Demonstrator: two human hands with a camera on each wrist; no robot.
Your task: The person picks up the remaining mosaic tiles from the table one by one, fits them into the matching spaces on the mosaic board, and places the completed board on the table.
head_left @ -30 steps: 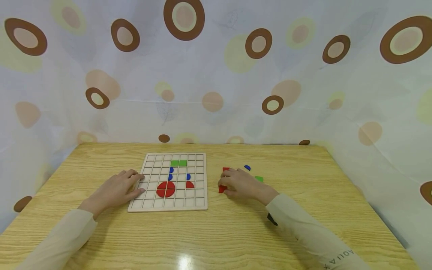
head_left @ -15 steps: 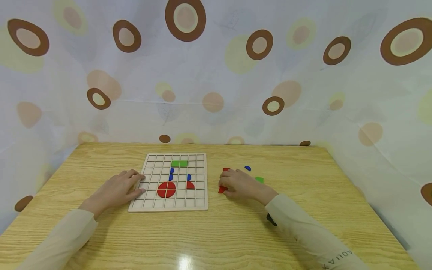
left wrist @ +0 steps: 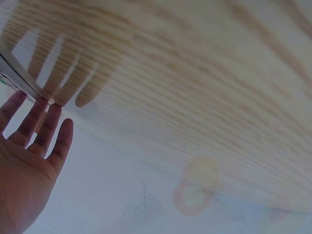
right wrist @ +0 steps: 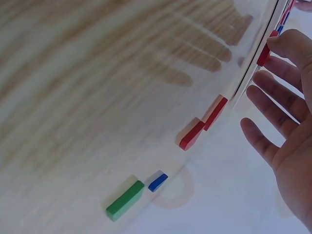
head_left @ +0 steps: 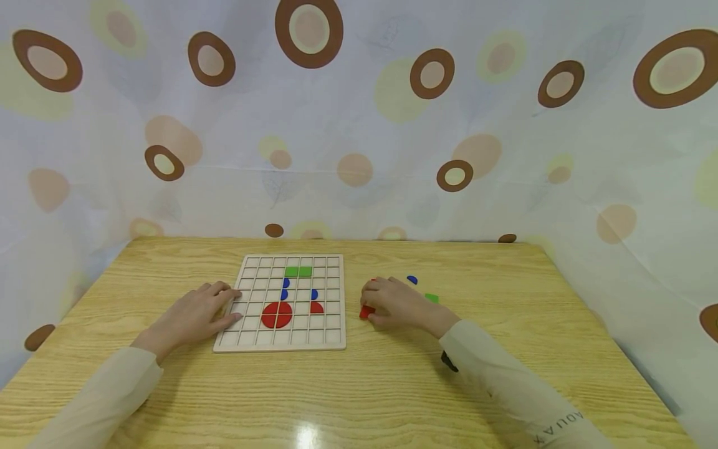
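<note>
In the head view, a pale gridded board (head_left: 224, 343) lies on the table with coloured pieces in it. My left hand (head_left: 193, 315) rests at its left edge; the left wrist view shows straight fingers (left wrist: 46, 129) touching that edge. To the right of the board, my right hand (head_left: 395, 302) pinches a red piece (right wrist: 264, 53) between thumb and index finger, the other fingers extended. Its full shape is hidden by the fingers. Two more red pieces (right wrist: 192, 135) lie on the table near that hand, mostly covered by it in the head view.
On the board sit a red disc (head_left: 269, 319), a red quarter piece (head_left: 316, 307), blue half-rounds (head_left: 314, 294) and green squares (head_left: 291, 272). Right of it lie a loose blue piece (head_left: 412, 279) and a green piece (head_left: 431, 298). A dark object (head_left: 449, 362) shows under the right sleeve.
My right hand has shifted slightly left toward the board, and the red piece at its fingertips has moved with it. The left hand and the board have stayed put.
</note>
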